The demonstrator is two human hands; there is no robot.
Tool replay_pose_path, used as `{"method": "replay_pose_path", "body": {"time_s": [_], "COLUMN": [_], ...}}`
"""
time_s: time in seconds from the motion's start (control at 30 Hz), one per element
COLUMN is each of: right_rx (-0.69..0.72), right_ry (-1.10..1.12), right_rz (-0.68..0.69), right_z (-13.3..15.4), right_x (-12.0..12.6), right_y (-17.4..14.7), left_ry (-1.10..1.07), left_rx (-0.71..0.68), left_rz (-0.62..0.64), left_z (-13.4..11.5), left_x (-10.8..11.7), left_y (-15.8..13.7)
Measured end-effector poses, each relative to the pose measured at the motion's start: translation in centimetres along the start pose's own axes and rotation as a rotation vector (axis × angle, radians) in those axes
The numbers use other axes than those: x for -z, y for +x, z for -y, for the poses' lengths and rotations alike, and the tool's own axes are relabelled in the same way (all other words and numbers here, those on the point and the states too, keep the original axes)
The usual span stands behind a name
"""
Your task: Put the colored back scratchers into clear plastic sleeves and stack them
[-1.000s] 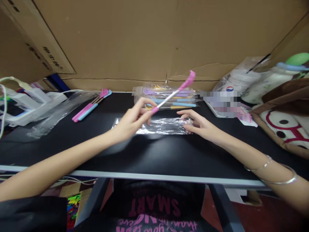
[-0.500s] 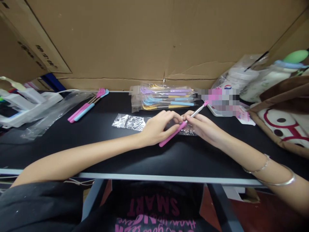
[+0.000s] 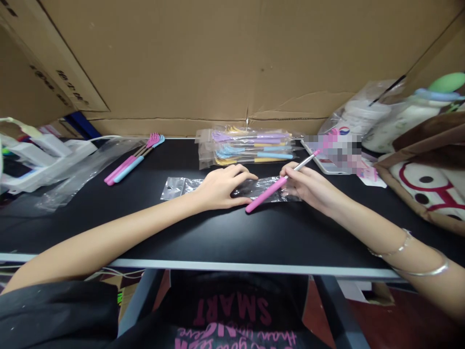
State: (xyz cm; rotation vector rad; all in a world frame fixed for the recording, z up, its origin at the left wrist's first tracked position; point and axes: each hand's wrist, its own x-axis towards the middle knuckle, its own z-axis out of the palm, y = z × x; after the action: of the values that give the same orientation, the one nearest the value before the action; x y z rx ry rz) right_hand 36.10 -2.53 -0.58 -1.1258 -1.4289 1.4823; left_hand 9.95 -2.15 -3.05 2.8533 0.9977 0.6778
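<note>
My right hand (image 3: 310,188) is closed around the metal shaft of a pink back scratcher (image 3: 266,194). Its grip end slants down toward the left and its clawed head points up to the right, partly blurred by pixelation. My left hand (image 3: 221,190) has its thumb and fingers apart, lying over a clear plastic bag (image 3: 173,188) on the black table (image 3: 203,237). The bag stretches under both hands, so part of it is hidden. The tip of my left thumb is close to the scratcher's grip end; whether they touch I cannot tell.
Bagged back scratchers (image 3: 254,145) are stacked at the back. A pink and a blue back scratcher (image 3: 128,168) lie at the left, near a loose plastic sleeve (image 3: 78,172) and a white power strip (image 3: 36,167). A phone, cup (image 3: 359,116) and brown-edged bag (image 3: 417,145) stand right.
My left hand has let go of the back scratcher's handle and moved left, its fingers spreading over the plastic bag. The scratcher has shifted slightly up and right in my right hand.
</note>
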Motion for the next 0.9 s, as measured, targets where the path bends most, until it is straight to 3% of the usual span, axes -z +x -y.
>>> {"method": "replay_pose_path", "body": {"time_s": [0.43,0.7,0.9], "right_rx": [-0.07,-0.133,-0.131], "right_ry": [0.067,0.089,0.161], "right_rz": [0.009,0.059,0.087], "right_z": [-0.2,-0.2,-0.4], "right_x": [0.7,0.5,0.4], "right_y": [0.1,0.0,0.2], "left_ry": [0.055,-0.069,0.03], "left_rx": [0.077,0.052,-0.002], "left_rz": [-0.01,0.025,-0.023], "left_z": [0.4,0.0,-1.1], "left_x": [-0.2,-0.5,-0.6], "left_y": [-0.5,-0.4,0.6]}}
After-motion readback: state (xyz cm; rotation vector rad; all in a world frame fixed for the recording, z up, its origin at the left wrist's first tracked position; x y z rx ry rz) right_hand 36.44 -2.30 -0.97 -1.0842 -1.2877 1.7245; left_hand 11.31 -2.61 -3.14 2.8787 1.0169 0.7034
